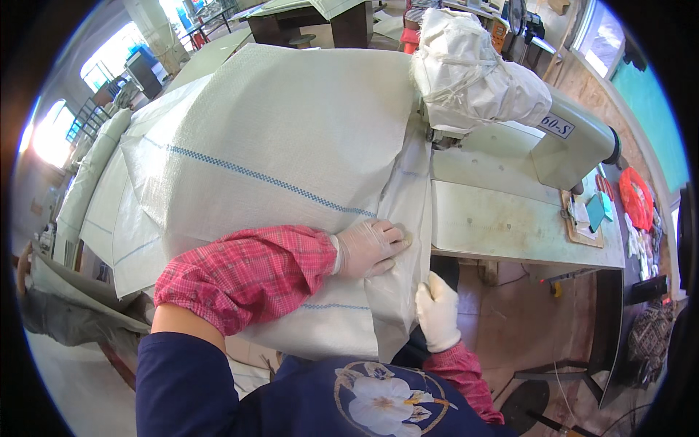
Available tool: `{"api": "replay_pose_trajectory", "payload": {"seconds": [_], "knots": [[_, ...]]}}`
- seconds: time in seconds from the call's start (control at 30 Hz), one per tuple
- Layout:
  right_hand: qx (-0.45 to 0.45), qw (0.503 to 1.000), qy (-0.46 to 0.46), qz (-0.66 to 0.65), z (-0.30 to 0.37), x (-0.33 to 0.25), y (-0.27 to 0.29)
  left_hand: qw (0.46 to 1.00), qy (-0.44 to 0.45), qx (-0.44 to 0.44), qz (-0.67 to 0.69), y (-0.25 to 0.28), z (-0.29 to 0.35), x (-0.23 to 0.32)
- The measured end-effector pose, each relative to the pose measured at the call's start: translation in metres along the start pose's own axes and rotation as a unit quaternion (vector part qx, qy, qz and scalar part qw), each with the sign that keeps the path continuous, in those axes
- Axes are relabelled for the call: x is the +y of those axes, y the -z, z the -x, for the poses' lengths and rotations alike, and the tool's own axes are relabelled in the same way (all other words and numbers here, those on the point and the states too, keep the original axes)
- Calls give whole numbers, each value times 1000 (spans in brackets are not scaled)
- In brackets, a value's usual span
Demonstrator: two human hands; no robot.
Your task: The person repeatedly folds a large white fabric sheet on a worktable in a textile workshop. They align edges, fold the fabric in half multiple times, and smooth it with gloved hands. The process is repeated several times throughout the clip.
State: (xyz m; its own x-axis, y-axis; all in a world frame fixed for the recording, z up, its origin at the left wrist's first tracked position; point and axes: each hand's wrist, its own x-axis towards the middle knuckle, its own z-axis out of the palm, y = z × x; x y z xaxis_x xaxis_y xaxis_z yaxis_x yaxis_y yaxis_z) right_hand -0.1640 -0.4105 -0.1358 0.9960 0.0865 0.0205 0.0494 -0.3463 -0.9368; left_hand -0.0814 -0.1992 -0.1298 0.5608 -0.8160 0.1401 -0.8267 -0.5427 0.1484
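Observation:
A large white woven plastic sheet point(284, 124) with dotted blue stripes spreads across the table and hangs down over my lap. Its right side is doubled over in a long fold that runs toward the sewing machine point(575, 142). My left hand point(370, 247), in a thin whitish glove, lies on the sheet beside this fold with its fingers stretched to the right. Lower down, my right hand point(438, 312), in a white knit glove, is closed on the sheet's right edge, thumb up. White sacking point(473, 80) wraps the machine's head and hides most of the needle area.
The machine bed point(510, 215) extends to the right. On it lie a clipboard point(582, 218) and a teal pad point(598, 210). Farther right is a red ring-shaped bundle point(636, 198). More white sheeting point(91, 182) lies at the left, and a dark desk point(313, 29) stands behind.

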Motion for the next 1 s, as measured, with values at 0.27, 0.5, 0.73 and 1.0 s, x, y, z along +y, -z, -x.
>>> {"api": "replay_pose_trajectory", "payload": {"seconds": [0.27, 0.5, 0.73, 1.0], "knots": [[-35, 972, 9, 230, 4, 0, 5, 986, -80, -115, -88, 14, -8, -2], [-92, 912, 103, 386, 3, 7, 14, 979, -162, -82, -97, 6, -19, 3], [-201, 869, 67, 446, 0, 0, 10, 950, -279, -121, -76, 15, -44, 3], [-136, 837, 144, 510, -109, 3, -2, 945, -51, -14, -323, 104, -18, -130]]}}
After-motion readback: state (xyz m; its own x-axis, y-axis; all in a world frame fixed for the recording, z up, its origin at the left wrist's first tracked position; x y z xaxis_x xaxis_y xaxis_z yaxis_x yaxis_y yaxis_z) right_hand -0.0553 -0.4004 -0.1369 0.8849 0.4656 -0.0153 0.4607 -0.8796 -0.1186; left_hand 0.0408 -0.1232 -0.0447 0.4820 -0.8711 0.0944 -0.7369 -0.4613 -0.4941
